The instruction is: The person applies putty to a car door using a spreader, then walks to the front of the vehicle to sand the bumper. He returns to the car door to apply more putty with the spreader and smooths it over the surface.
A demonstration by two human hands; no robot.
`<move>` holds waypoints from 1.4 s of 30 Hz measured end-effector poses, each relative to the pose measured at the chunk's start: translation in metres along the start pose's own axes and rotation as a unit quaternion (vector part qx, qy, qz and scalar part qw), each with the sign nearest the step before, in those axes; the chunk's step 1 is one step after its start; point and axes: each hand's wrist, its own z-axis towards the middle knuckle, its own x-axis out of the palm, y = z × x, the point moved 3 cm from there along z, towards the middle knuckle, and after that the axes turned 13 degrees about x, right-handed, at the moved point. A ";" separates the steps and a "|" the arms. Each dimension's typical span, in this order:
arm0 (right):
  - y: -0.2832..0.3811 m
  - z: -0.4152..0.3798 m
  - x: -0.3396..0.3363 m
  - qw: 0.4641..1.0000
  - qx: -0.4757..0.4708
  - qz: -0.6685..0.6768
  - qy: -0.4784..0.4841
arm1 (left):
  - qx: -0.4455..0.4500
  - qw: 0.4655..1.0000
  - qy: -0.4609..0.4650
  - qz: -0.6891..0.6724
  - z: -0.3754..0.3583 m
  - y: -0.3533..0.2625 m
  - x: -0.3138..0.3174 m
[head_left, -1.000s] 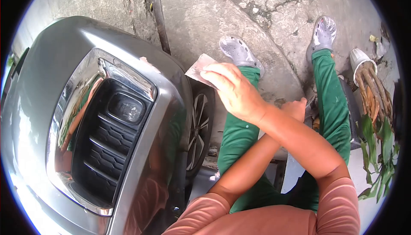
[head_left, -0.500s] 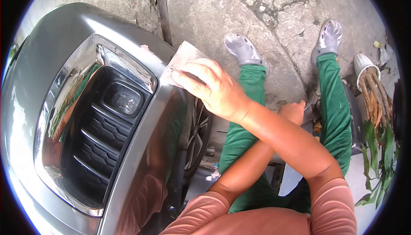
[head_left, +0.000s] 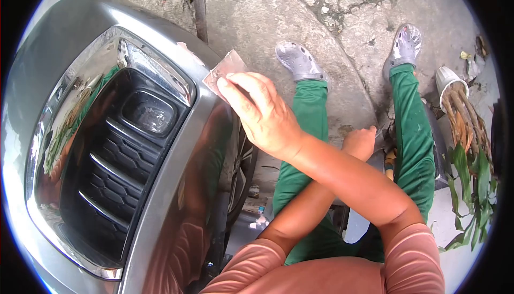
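In my right hand (head_left: 265, 114) is a thin, squarish putty spreader (head_left: 231, 62), pinched between thumb and fingers. Pinkish smears show on its translucent face. Its lower left edge is at the corner of the grey car bumper (head_left: 176, 187), near a pale pink patch (head_left: 188, 51) on the paint. My left arm passes beneath my right one. My left hand (head_left: 360, 143) is closed near my right knee, and whatever it may hold is too hidden to make out.
The bumper's chrome trim (head_left: 155, 69) frames a black grille (head_left: 115, 165). Behind it shows a car wheel (head_left: 243, 179). A white pot (head_left: 445, 82) with woody stems and a leafy plant (head_left: 471, 187) lie at the right. Cracked concrete (head_left: 257, 15) spreads ahead of my feet.
My right hand has shifted slightly left with the spreader, which is now turned more edge-on at the bumper corner. My left hand stays low, and the whole view has shifted a little.
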 end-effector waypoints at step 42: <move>0.007 -0.047 -0.029 0.988 0.067 -0.081 0.116 | 0.024 1.000 -0.015 -0.002 0.003 -0.001 -0.008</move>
